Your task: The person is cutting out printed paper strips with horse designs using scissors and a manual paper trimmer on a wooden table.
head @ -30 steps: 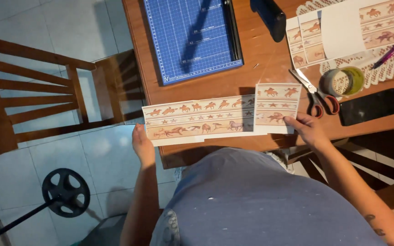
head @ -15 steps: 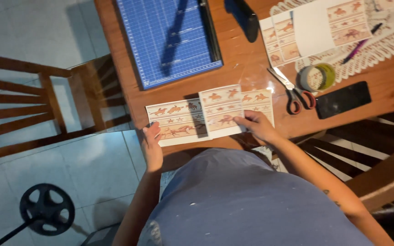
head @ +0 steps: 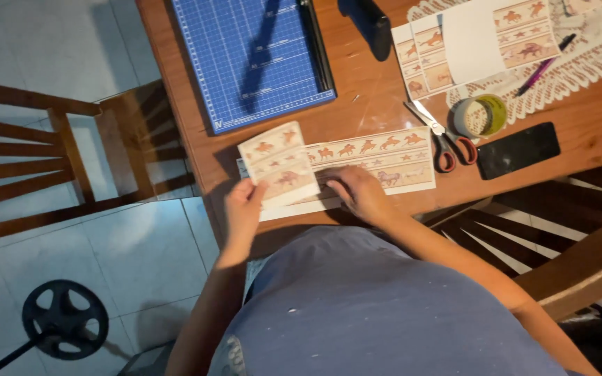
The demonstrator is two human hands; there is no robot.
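Note:
A long paper strip (head: 377, 157) printed with orange horses and stars lies near the front edge of the wooden table (head: 593, 125). My left hand (head: 245, 209) grips the strip's left end (head: 278, 163), which is lifted and folded up off the table. My right hand (head: 358, 193) presses flat on the strip's lower middle, fingers pointing left toward the fold.
A blue grid paper trimmer (head: 256, 56) lies behind the strip. Red-handled scissors (head: 440, 136), a tape roll (head: 480, 115) and a black phone (head: 517, 150) sit to the right. More printed sheets (head: 479, 38) rest on a lace mat. Wooden chairs (head: 57, 163) stand left and right.
The strip's left end has been lifted and folded toward the right by my left hand. My right hand slid left along the strip. The view shifted.

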